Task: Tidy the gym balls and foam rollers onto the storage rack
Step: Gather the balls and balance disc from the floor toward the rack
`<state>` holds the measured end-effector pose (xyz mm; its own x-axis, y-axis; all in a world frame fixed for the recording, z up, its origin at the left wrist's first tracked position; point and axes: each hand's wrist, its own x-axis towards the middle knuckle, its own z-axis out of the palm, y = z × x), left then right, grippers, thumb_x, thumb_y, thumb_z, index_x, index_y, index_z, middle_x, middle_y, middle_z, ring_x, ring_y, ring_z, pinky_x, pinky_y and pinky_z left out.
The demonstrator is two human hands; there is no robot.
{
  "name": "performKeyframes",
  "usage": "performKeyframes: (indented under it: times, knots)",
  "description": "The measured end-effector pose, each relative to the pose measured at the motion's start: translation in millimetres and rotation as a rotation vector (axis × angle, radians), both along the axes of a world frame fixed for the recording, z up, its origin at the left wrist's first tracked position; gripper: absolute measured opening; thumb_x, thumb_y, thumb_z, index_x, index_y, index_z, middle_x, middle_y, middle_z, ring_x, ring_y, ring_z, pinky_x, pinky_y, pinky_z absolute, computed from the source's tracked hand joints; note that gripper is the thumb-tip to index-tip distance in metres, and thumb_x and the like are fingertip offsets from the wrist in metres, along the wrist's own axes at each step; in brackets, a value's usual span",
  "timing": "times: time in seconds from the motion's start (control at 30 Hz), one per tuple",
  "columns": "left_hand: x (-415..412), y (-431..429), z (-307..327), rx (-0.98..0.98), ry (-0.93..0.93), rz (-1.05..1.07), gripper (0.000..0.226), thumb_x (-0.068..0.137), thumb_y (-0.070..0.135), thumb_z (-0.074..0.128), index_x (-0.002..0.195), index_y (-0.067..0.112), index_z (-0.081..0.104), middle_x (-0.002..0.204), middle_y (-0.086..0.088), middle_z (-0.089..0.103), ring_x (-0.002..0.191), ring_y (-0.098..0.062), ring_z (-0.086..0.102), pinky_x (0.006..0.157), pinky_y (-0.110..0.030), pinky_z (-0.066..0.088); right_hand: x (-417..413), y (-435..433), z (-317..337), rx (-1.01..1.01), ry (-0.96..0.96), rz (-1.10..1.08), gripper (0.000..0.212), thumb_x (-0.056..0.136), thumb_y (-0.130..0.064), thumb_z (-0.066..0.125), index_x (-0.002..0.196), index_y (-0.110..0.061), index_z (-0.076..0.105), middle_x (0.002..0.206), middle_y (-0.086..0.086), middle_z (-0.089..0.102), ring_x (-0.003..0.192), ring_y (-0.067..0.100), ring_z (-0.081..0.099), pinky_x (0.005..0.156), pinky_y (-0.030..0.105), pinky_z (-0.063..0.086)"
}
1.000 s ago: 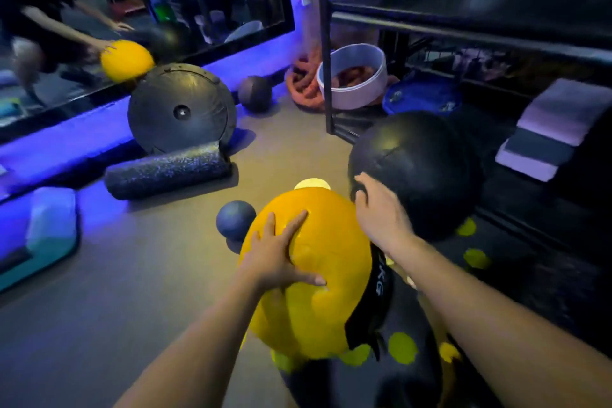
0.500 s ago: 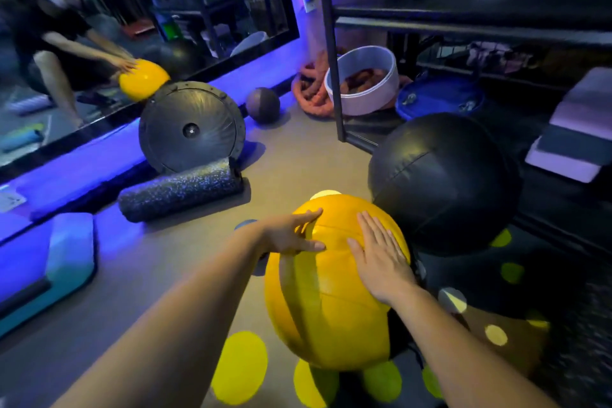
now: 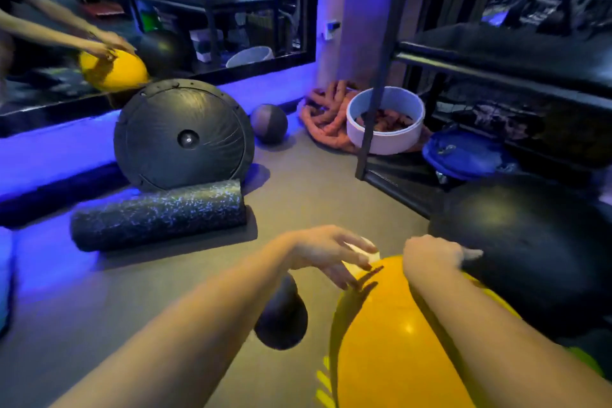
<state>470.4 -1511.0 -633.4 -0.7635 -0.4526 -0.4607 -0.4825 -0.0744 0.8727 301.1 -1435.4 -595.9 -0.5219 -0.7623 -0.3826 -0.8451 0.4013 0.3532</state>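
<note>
Yellow gym ball [image 3: 397,341]: lower right of the frame, smooth and glossy, big rounded dome with a pale patch at its crown.
Left hand [image 3: 328,252]: spread wide, fingers straight, tips right at that pale crown, gripping nothing.
Right hand [image 3: 430,255]: laid on top of the yellow ball, back to the camera. The fingers are blurred and drop over the far side, so I can't tell how far it's closed.
Big black ball [image 3: 530,248]: right edge, matte leathery skin, snug against the yellow one.
Small dark ball [image 3: 281,325]: on the floor [image 3: 314,195] just left of the yellow ball, partly under the left forearm.
Foam roller [image 3: 159,215]: left of centre, a long cylinder, black with pale speckles, lying flat.
Black disc [image 3: 183,136]: round and ribbed, propped on edge right behind the roller.
Storage rack [image 3: 496,66]: upper right, dark metal frame and shelves.
White ring [image 3: 385,124]: by the rack's post, smooth-walled, with a coiled orange rope [image 3: 326,116] beside it.
</note>
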Motion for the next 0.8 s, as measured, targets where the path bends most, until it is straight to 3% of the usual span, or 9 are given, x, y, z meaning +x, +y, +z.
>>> performKeyframes:
  times: [0.1, 0.17, 0.27, 0.33, 0.4, 0.5, 0.6, 0.67, 0.8]
  knots:
    - [66, -54, -47, -0.254, 0.083, 0.382, 0.026, 0.104, 0.016, 0.051, 0.125, 0.013, 0.066, 0.088, -0.008, 0.073, 0.061, -0.016, 0.069, 0.056, -0.025, 0.054, 50, -48, -14, -0.058, -0.058, 0.0, 0.049, 0.096, -0.011, 0.048, 0.144, -0.016, 0.049, 0.149, 0.014, 0.048, 0.137, 0.043, 0.043, 0.108, 0.07, 0.03]
    - [119, -92, -86, -0.587, -0.065, 0.571, 0.026, 0.101, 0.017, 0.052, 0.121, 0.014, 0.069, 0.078, -0.003, 0.068, 0.066, -0.02, 0.068, 0.059, -0.027, 0.05, 88, -72, -29, -0.098, -0.072, 0.053, 0.046, 0.093, -0.011, 0.05, 0.139, -0.018, 0.055, 0.143, 0.011, 0.055, 0.131, 0.037, 0.051, 0.104, 0.056, 0.039]
    - [196, -138, -133, -0.949, -0.379, 0.637, 0.04, 0.093, 0.021, 0.06, 0.132, 0.015, 0.06, 0.116, -0.013, 0.062, 0.114, -0.034, 0.058, 0.088, -0.041, 0.051, 146, -95, -54, -0.095, -0.179, 0.16, 0.04, 0.096, -0.017, 0.05, 0.135, -0.018, 0.056, 0.137, 0.01, 0.059, 0.124, 0.032, 0.058, 0.098, 0.043, 0.048]
    - [239, -162, -149, -1.07, -0.574, 0.64, 0.075, 0.086, 0.036, 0.074, 0.15, 0.014, 0.041, 0.139, -0.019, 0.046, 0.131, -0.041, 0.042, 0.103, -0.05, 0.046, 179, -109, -73, -0.052, -0.267, 0.191, 0.04, 0.098, -0.029, 0.052, 0.136, -0.016, 0.055, 0.14, 0.011, 0.059, 0.127, 0.033, 0.057, 0.099, 0.041, 0.047]
    - [277, -183, -152, -1.061, -0.775, 0.543, 0.122, 0.073, 0.057, 0.082, 0.162, 0.017, 0.008, 0.163, -0.023, 0.019, 0.149, -0.047, 0.017, 0.12, -0.056, 0.024, 203, -124, -92, 0.027, -0.308, 0.225, 0.046, 0.099, -0.041, 0.051, 0.138, -0.016, 0.053, 0.141, 0.012, 0.057, 0.13, 0.033, 0.056, 0.101, 0.041, 0.046]
    - [325, -210, -165, -0.983, -0.977, 0.394, 0.157, 0.056, 0.072, 0.084, 0.157, 0.023, -0.025, 0.167, -0.02, -0.015, 0.152, -0.049, -0.012, 0.119, -0.067, 0.001, 233, -139, -119, 0.077, -0.332, 0.252, 0.058, 0.097, -0.055, 0.052, 0.141, -0.018, 0.048, 0.141, 0.012, 0.057, 0.129, 0.032, 0.055, 0.101, 0.042, 0.046]
    - [343, -229, -177, -1.021, -1.029, 0.315, 0.165, 0.049, 0.072, 0.087, 0.155, 0.025, -0.031, 0.167, -0.022, -0.011, 0.151, -0.053, -0.009, 0.114, -0.075, 0.001, 246, -145, -141, 0.121, -0.467, 0.243, 0.076, 0.088, -0.066, 0.059, 0.145, -0.017, 0.044, 0.145, 0.011, 0.054, 0.132, 0.032, 0.053, 0.107, 0.041, 0.045]
    - [340, -237, -183, -1.11, -1.056, 0.307, 0.162, 0.053, 0.062, 0.09, 0.154, 0.026, -0.03, 0.165, -0.026, 0.003, 0.148, -0.058, 0.006, 0.112, -0.078, 0.009, 247, -141, -156, 0.206, -0.55, 0.211, 0.094, 0.079, -0.071, 0.068, 0.15, -0.018, 0.037, 0.151, 0.009, 0.048, 0.137, 0.031, 0.047, 0.111, 0.042, 0.042]
    - [323, -225, -187, -1.269, -1.075, 0.218, 0.155, 0.049, 0.065, 0.087, 0.161, 0.024, -0.012, 0.153, -0.027, 0.023, 0.136, -0.057, 0.029, 0.107, -0.077, 0.026, 239, -121, -190, 0.308, -0.383, 0.273, 0.136, 0.055, -0.075, 0.082, 0.159, -0.026, 0.009, 0.16, 0.006, 0.018, 0.147, 0.043, 0.018, 0.109, 0.073, 0.028]
